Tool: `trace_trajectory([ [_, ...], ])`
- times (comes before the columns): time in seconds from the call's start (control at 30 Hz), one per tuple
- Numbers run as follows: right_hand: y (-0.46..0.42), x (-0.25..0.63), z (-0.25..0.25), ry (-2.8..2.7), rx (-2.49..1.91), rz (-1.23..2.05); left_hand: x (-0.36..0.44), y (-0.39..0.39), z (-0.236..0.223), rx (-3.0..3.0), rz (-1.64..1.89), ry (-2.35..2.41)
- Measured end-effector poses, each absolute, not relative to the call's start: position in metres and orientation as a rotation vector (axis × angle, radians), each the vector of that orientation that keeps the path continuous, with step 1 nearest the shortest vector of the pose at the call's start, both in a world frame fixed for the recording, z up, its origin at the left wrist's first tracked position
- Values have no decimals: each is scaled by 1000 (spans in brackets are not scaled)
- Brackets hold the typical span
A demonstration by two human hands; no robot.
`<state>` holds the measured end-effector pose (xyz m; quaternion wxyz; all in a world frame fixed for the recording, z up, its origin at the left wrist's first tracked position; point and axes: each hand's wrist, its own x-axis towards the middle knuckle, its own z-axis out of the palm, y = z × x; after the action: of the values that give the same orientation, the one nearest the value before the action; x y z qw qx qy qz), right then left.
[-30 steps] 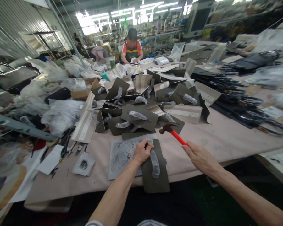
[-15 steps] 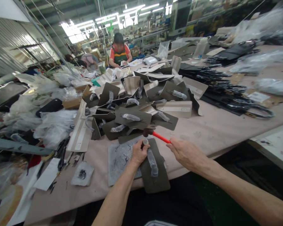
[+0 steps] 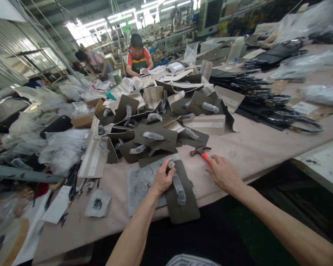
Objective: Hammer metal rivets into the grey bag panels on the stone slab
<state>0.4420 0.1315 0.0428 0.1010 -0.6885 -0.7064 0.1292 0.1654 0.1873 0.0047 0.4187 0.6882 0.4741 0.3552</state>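
My left hand [image 3: 163,178] is closed around a short metal rod, perhaps a punch [image 3: 171,164], whose round top end faces up. It stands over the upper end of a dark grey-green panel [image 3: 186,207] with a plastic-wrapped handle [image 3: 179,189]. The panel's left part overlaps a worn grey slab [image 3: 138,188] and its lower end reaches past the table edge. My right hand [image 3: 224,173] is closed on the red handle of a claw hammer [image 3: 201,150]. The hammer's dark head is low over the table, right of the panel's top; whether it touches the cloth I cannot tell.
A heap of similar panels [image 3: 155,137] lies ahead. Black strapped pieces [image 3: 262,99] are stacked at the right. Left are plastic bags [image 3: 63,146], scissors [image 3: 73,184] and a small pad with dark bits [image 3: 97,204]. Two people [image 3: 138,59] work at the back.
The hammer has moved right, away from the rod's top, and down toward the table with my right hand. My left hand keeps its place on the rod. A person at the back left has risen.
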Motion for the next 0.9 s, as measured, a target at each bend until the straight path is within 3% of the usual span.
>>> trace_trajectory([
  [0.13, 115, 381, 60, -2546, -1217, 404, 166, 192, 19, 1685, 856, 1187],
  [0.2, 109, 355, 60, -2704, -1035, 501, 167, 195, 22, 1654, 864, 1194],
  [0.43, 100, 331, 42, -2747, -1155, 467, 180, 200, 6, 1296, 1131, 1361],
  [0.57, 101, 333, 54, -2722, -1215, 282, 187, 209, 27, 842, 1481, 1326],
  [0.67, 113, 345, 70, -2421, -1454, 273, 173, 215, 58, 724, 1656, 1271],
  [0.77, 132, 367, 78, -1726, -1709, 494, 147, 213, 75, 767, 1715, 1275],
  [0.9, 150, 396, 73, -910, -1442, 1027, 120, 197, 53, 813, 1602, 1344],
])
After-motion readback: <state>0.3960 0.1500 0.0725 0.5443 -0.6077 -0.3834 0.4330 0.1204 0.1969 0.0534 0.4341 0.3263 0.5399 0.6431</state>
